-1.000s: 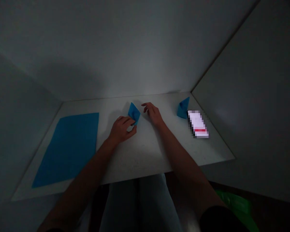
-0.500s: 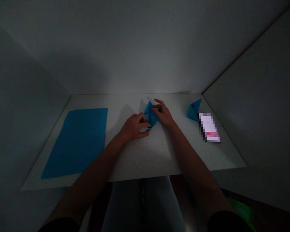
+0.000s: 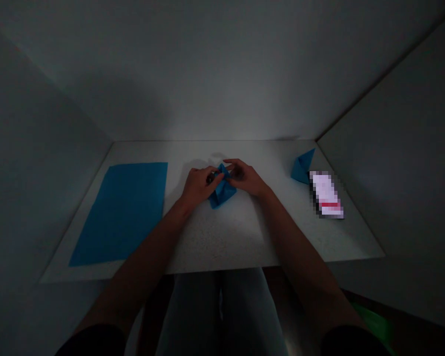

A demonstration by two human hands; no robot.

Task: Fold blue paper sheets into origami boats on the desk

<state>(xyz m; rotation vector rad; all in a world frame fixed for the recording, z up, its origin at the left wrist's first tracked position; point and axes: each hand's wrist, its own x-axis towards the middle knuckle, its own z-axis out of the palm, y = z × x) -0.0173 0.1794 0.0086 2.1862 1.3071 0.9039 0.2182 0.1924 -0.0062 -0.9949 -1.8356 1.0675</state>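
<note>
A small folded piece of blue paper (image 3: 223, 193) is between my hands near the middle of the white table (image 3: 222, 242). My left hand (image 3: 200, 185) pinches its upper left part with thumb and fingers. From the right, my right hand (image 3: 244, 177) grips its upper right side, fingers curled and partly overlapping the paper. The paper's wider, creased end points down toward the table's front edge. Some of its top is hidden by my fingers.
Flat blue sheets (image 3: 124, 212) lie at the left of the table. Toward the back right stands another folded blue paper piece (image 3: 302, 167), touching or close to a lit phone (image 3: 327, 194). Walls enclose the back and sides.
The folded paper has turned and come slightly left and nearer, its wide end now facing the front. My left hand has moved up to its top. My right hand has shifted slightly left.
</note>
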